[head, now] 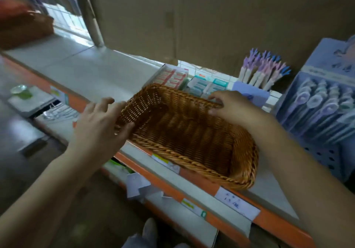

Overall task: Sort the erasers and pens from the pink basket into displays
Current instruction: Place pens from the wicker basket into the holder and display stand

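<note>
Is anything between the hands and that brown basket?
No. Both hands already touch the woven basket: the left hand at its left end, the right hand on its far rim. The basket looks empty inside.

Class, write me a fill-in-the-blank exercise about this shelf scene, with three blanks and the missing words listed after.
1. The wicker basket on the shelf holds ______ items.
2. The right hand grips the basket's ______ rim.
3. The left hand touches the basket's ______ end.

Missing words: no; far; left
</note>
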